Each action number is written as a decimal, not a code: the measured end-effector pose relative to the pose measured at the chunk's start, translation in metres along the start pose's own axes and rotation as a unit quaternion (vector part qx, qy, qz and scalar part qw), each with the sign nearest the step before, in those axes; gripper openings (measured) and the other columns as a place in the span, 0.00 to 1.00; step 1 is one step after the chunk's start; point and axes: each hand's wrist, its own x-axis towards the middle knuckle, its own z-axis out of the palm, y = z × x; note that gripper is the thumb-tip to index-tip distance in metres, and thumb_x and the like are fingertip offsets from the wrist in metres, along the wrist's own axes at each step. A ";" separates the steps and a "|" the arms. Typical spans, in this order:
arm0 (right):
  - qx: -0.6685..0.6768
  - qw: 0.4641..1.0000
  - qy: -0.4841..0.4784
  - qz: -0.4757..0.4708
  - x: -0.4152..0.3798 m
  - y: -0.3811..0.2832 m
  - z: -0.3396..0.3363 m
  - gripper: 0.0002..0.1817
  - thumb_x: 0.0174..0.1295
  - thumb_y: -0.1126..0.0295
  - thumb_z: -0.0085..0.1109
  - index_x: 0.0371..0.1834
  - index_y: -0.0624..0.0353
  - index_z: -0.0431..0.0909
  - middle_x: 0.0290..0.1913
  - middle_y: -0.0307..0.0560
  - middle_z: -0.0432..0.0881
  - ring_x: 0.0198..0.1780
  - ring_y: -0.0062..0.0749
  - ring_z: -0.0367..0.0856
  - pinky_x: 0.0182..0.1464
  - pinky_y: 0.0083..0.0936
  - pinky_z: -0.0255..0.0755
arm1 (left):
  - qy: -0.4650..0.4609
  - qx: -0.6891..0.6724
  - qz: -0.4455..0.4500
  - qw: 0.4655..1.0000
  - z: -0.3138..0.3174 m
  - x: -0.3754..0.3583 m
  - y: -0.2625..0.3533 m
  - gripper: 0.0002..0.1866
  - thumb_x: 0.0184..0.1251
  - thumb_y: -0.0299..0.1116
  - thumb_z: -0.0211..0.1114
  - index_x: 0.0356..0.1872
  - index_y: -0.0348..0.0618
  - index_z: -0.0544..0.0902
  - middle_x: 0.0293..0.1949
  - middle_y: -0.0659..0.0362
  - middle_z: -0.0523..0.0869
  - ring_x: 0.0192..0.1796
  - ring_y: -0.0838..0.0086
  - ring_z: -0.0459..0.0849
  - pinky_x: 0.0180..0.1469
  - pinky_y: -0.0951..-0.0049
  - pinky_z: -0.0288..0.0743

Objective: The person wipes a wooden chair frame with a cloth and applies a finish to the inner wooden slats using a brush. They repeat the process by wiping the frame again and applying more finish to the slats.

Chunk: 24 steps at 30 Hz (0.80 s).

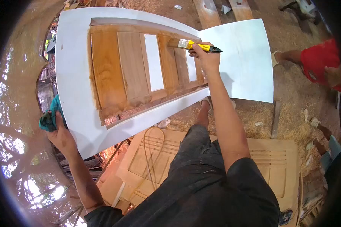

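Observation:
My right hand (pixel 205 56) grips a paintbrush (pixel 201 47) with a yellow and black handle. Its bristles point left and lie over the slats of a white-framed wooden panel (pixel 77 75). Some slats, such as the wide orange-brown slat (pixel 108 68), look wet and glossy; a neighbouring slat (pixel 132 64) is paler and duller. Two white strips (pixel 154 62) stand between the slats. Brown stain smears the frame's inner edges. At the panel's left edge, my left hand (pixel 60 132) is closed around a teal cloth (pixel 53 113), its fingers partly hidden.
A curved white board (pixel 238 60) adjoins the panel's right end. Below lies a tan panelled door (pixel 274 155) with a looped cord (pixel 144 151). A person in red shorts (pixel 318 60) stands at the right; another person's legs (pixel 322 132) show lower down. Planks (pixel 207 13) lie at the back.

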 end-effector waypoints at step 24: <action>-0.091 0.995 -0.032 -0.016 -0.020 0.021 -0.015 0.09 0.62 0.75 0.66 0.42 0.69 0.79 0.36 0.55 0.86 0.33 0.31 0.87 0.36 0.24 0.83 | -0.001 0.001 0.003 1.000 -0.001 0.000 0.006 0.11 0.72 0.27 0.62 0.49 0.32 0.78 0.45 0.59 0.81 0.47 0.78 0.78 0.54 0.76 0.70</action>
